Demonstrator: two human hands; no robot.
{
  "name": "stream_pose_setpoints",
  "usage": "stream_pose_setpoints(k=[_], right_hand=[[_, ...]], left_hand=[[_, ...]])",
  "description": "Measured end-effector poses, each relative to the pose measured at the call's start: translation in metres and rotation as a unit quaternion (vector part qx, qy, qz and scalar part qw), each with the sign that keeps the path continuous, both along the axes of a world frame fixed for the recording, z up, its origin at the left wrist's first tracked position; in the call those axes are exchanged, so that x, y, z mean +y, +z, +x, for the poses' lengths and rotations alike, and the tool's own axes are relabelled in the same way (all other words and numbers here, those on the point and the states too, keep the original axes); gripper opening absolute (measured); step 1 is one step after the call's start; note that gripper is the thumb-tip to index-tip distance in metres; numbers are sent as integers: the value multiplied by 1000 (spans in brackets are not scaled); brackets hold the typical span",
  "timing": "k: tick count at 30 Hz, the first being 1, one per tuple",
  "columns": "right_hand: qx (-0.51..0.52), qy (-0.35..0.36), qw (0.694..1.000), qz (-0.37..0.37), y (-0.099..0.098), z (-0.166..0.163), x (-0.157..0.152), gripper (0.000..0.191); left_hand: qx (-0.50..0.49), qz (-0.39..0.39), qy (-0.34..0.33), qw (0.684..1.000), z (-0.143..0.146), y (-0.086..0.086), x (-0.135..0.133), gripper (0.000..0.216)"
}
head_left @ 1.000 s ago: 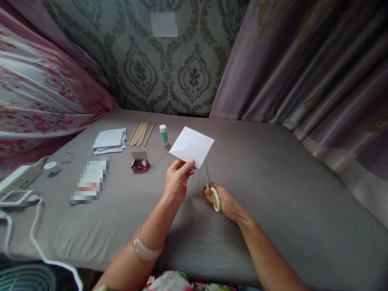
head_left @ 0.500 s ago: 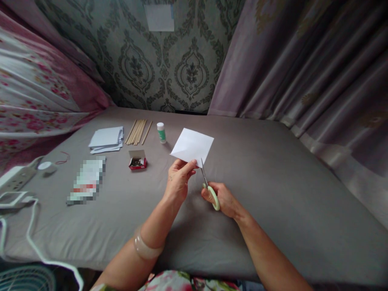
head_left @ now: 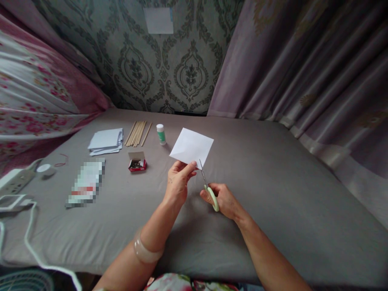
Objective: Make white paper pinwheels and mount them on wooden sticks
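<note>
Left hand pinches white square paper sheet by its lower corner. Right hand grips green-handled scissors, long axis pointing up-left, tips seemingly touching the paper's lower edge.

Soft, rather dim daylight fills the scene evenly. There are no hard shadows, only a faint darker patch on the bed near the lower edge. The white paper is brightest, without glare. Wide-angle distortion bends the curtain and wall at the edges. A pixelated block sits left; the centre is sharp.
</note>
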State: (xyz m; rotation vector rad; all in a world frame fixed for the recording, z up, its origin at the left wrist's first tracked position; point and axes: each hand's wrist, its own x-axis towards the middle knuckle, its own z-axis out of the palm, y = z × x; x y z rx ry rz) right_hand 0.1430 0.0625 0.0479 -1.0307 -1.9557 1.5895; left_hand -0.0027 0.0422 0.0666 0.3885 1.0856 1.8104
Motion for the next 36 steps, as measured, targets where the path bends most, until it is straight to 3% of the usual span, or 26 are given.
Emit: stream_pose_setpoints(k=[36], right_hand=[[-51,-66,996,35,-9,-4,1,45]], left_hand=[[13,1,9,1000,0,-5,1,27]])
